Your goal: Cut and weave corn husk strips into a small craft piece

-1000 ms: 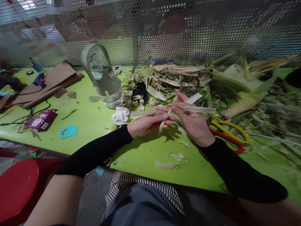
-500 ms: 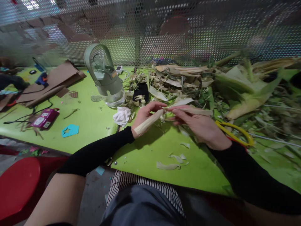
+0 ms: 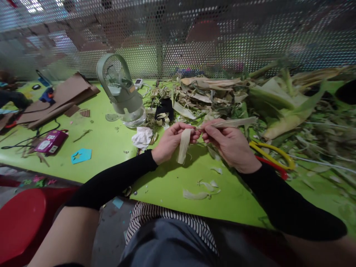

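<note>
Our left hand (image 3: 167, 146) and right hand (image 3: 232, 148) meet over a green table (image 3: 167, 200), their fingers pinched narrow on a pale husk strip (image 3: 183, 148). One flat end hangs in front of the left fingers; another pale length (image 3: 241, 122) reaches out over the right hand. Whether the two are one piece or joined, we cannot tell, since the fingertips hide the meeting point.

For clean work here, we would judge it best to pinch close to that point, let the thumbs lie flat along the fibres, and draw evenly outward, as a sharp tug or twist could split dry husk. The loose ends are better left free of our palms.

Just below the fingers, toward us, curled scraps (image 3: 194, 194) lie on the table. To their right, beside the right wrist, are a tool's yellow and red handles (image 3: 274, 155); left of the left fingers sits crumpled white paper (image 3: 142, 138). Beyond the fingertips spreads a heap of dry husks (image 3: 205, 89), with a lidded bottle (image 3: 122, 100) off to its left and broad green leaves (image 3: 286, 122) to its right. Farthest off, a perforated screen (image 3: 161, 55) backs the scene.
</note>
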`<control>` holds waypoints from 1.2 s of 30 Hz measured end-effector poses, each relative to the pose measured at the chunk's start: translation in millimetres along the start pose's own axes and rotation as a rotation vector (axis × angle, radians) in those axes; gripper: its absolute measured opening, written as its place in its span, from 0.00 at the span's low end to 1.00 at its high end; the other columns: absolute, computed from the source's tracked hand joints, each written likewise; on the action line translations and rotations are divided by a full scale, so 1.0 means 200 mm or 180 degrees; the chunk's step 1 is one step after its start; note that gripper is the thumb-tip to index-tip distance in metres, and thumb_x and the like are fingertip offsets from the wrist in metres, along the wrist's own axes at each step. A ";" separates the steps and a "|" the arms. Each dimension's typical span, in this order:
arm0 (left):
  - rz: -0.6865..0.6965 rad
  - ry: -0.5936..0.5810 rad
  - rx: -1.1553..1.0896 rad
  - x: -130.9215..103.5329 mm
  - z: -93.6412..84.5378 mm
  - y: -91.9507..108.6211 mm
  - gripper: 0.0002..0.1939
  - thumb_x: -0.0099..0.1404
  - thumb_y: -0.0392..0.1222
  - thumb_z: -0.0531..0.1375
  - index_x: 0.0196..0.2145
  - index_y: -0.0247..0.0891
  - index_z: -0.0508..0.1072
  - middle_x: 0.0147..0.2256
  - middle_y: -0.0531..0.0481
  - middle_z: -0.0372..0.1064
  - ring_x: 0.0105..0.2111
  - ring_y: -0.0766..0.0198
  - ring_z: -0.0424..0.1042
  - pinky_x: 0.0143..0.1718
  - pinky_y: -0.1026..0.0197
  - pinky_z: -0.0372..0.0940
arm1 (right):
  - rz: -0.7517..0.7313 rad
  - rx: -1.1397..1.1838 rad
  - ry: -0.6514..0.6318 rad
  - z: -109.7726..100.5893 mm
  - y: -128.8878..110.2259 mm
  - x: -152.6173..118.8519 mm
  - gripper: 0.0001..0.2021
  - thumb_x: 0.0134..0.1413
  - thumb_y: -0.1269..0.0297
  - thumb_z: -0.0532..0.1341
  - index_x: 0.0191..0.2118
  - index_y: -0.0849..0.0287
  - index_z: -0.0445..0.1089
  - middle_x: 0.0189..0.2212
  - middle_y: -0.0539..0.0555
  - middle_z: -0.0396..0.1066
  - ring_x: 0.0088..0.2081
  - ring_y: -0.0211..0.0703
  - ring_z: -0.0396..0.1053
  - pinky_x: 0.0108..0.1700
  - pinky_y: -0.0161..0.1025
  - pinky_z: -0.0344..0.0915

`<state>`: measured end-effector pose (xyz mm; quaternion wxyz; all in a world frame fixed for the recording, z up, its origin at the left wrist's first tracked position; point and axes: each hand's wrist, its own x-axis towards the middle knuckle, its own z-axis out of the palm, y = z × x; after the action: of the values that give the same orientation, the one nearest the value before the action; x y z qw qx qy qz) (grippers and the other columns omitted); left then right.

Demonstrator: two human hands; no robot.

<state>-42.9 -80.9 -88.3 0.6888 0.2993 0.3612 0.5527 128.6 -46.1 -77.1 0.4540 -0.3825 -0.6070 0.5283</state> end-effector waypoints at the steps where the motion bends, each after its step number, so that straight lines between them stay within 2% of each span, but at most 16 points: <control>1: -0.0029 0.0101 -0.0031 0.00 0.00 0.00 0.06 0.67 0.31 0.65 0.33 0.36 0.73 0.30 0.54 0.78 0.30 0.71 0.77 0.38 0.66 0.71 | -0.0193 -0.0211 0.0014 -0.01 0.00 0.00 0.18 0.53 0.42 0.72 0.35 0.52 0.79 0.33 0.52 0.76 0.31 0.40 0.72 0.34 0.40 0.74; 4: -0.0131 0.0276 -0.0066 0.00 0.02 0.02 0.07 0.68 0.28 0.63 0.33 0.36 0.74 0.30 0.54 0.78 0.30 0.70 0.77 0.35 0.68 0.69 | -0.1069 -0.0955 -0.0106 -0.03 -0.01 -0.01 0.09 0.62 0.52 0.68 0.36 0.50 0.80 0.35 0.52 0.78 0.36 0.44 0.75 0.41 0.44 0.75; 6: -0.0168 0.0410 -0.0185 0.00 0.02 0.03 0.08 0.68 0.26 0.62 0.32 0.36 0.74 0.28 0.56 0.76 0.27 0.73 0.75 0.31 0.69 0.67 | -0.1664 -0.1420 -0.0424 -0.05 -0.01 0.00 0.05 0.64 0.59 0.67 0.38 0.49 0.80 0.37 0.53 0.80 0.39 0.46 0.76 0.45 0.46 0.75; 8: -0.0257 0.0521 -0.0310 0.01 0.02 0.05 0.10 0.68 0.24 0.60 0.30 0.35 0.73 0.25 0.57 0.74 0.23 0.75 0.72 0.29 0.71 0.65 | -0.1983 -0.1770 -0.0697 -0.06 0.00 0.01 0.05 0.64 0.62 0.66 0.40 0.48 0.81 0.39 0.54 0.81 0.41 0.48 0.77 0.46 0.47 0.75; 12: -0.0502 0.0471 -0.0282 0.04 0.00 0.07 0.12 0.70 0.24 0.59 0.29 0.34 0.72 0.26 0.55 0.74 0.24 0.75 0.73 0.28 0.71 0.65 | -0.2004 -0.2072 -0.0822 -0.09 0.01 0.03 0.07 0.66 0.60 0.64 0.41 0.48 0.80 0.43 0.56 0.82 0.46 0.50 0.78 0.49 0.49 0.75; 15: -0.0479 0.0338 -0.0096 0.05 -0.03 0.07 0.10 0.69 0.25 0.61 0.30 0.34 0.72 0.27 0.55 0.74 0.24 0.75 0.74 0.27 0.71 0.65 | -0.2024 -0.2241 -0.0932 -0.11 0.01 0.04 0.07 0.66 0.62 0.62 0.41 0.48 0.79 0.45 0.56 0.83 0.49 0.52 0.78 0.54 0.52 0.74; 18: -0.0416 0.0303 -0.0028 0.06 -0.04 0.08 0.10 0.68 0.25 0.61 0.30 0.34 0.72 0.27 0.55 0.75 0.25 0.75 0.74 0.31 0.71 0.68 | -0.2058 -0.2371 -0.0995 -0.12 0.02 0.05 0.07 0.66 0.62 0.61 0.40 0.48 0.78 0.48 0.57 0.83 0.49 0.53 0.78 0.53 0.53 0.74; 21: -0.0550 0.0266 -0.0004 0.05 -0.04 0.08 0.11 0.69 0.25 0.60 0.29 0.34 0.71 0.27 0.53 0.76 0.26 0.74 0.75 0.35 0.70 0.71 | -0.1962 -0.2469 -0.1016 -0.11 0.02 0.06 0.07 0.66 0.62 0.61 0.40 0.48 0.78 0.50 0.57 0.82 0.51 0.55 0.78 0.53 0.55 0.74; 28: -0.0780 -0.0275 0.0090 0.05 -0.06 0.07 0.13 0.68 0.23 0.58 0.32 0.33 0.78 0.29 0.49 0.79 0.29 0.69 0.79 0.35 0.67 0.73 | -0.1560 -0.2099 -0.0821 -0.10 0.01 0.03 0.05 0.64 0.64 0.63 0.39 0.46 0.77 0.51 0.55 0.80 0.54 0.58 0.77 0.58 0.60 0.71; 32: -0.0506 0.0002 -0.0122 0.05 -0.05 0.06 0.14 0.68 0.23 0.59 0.32 0.34 0.81 0.29 0.50 0.79 0.29 0.71 0.79 0.36 0.70 0.73 | -0.1601 -0.2077 -0.0879 -0.07 0.03 0.03 0.07 0.64 0.62 0.63 0.39 0.44 0.78 0.52 0.53 0.79 0.55 0.57 0.76 0.59 0.59 0.71; 36: -0.0348 0.0226 -0.0287 0.07 -0.05 0.05 0.14 0.67 0.23 0.58 0.33 0.35 0.81 0.29 0.52 0.79 0.29 0.73 0.78 0.34 0.72 0.72 | -0.1775 -0.2077 -0.1025 -0.08 0.04 0.05 0.07 0.64 0.64 0.63 0.40 0.47 0.80 0.54 0.56 0.77 0.53 0.57 0.76 0.56 0.59 0.72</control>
<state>-54.9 -66.1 -88.9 0.7175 0.2281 0.3760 0.5402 140.7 -30.9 -83.2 0.3345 -0.2404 -0.8843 0.2198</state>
